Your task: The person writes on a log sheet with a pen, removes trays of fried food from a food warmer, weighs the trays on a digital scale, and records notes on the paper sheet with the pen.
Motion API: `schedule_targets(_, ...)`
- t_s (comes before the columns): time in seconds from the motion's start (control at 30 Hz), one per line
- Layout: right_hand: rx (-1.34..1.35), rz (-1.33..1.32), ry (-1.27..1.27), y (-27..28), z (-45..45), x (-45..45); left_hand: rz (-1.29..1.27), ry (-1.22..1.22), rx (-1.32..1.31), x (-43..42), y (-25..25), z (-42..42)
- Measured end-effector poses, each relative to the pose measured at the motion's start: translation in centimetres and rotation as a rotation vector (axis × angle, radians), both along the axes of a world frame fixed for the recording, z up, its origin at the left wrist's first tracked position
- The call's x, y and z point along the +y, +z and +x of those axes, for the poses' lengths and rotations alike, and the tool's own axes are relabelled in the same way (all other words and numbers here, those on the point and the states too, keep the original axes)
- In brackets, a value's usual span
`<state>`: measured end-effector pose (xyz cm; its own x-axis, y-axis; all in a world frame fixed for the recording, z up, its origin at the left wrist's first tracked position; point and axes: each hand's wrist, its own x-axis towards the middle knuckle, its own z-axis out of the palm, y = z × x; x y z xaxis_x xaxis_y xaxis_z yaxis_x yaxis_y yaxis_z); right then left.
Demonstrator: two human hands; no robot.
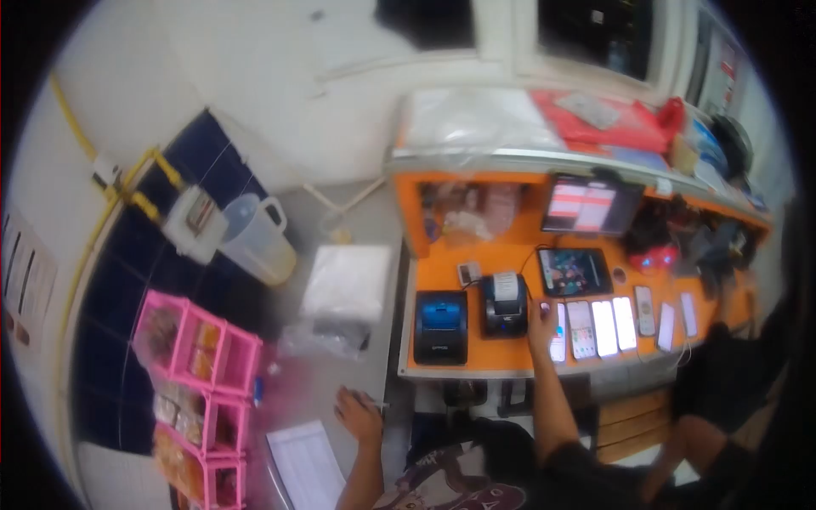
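Observation:
My left hand (359, 415) is low over the grey counter (327, 374), fingers curled around a thin, dark pen-like object. Just below it lies a printed white sheet (306, 463). My right hand (541, 325) is over the orange desk (501, 359), at the left edge of the leftmost lit phone (558, 333). Blur hides whether its fingers grip the phone or only touch it. A small black printer (504, 316) with a paper slip stands left of that hand. Beside it sits a blue-topped black printer (441, 327). More lit phones (604, 328) lie in a row to the right.
A tablet (575, 272) and a monitor (592, 206) stand behind the phones. Pink stacked baskets (214, 353), a plastic jug (257, 238) and a stack of white packaging (348, 282) are on the left. Another person's arm (690, 450) is at the right.

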<state>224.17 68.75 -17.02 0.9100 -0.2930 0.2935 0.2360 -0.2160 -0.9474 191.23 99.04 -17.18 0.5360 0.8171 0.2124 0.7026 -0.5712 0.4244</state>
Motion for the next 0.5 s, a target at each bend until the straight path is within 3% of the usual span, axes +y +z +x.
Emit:
schedule_targets(0.1,0.11,-0.163,-0.053,0.2,-8.3,0.7,-0.025,0.005,0.012,-0.3,-0.4,0.6)
schedule_targets(0.17,0.123,-0.389,0.262,-1.3,-12.4,0.6,0.019,-0.015,0.03,0.1,-0.4,0.7)
schedule_targets(0.23,-0.112,-0.833,0.424,0.2,-13.7,1.4,0.092,-0.019,0.052,0.2,-2.1,0.5)
schedule_targets(0.3,-0.157,-0.831,0.423,-0.7,-13.7,2.1,0.058,0.018,0.133,0.1,-2.4,0.6)
schedule_targets(0.5,-0.228,-0.955,0.338,-3.7,-12.0,2.2,0.008,0.06,-0.01,-0.4,0.1,0.5)
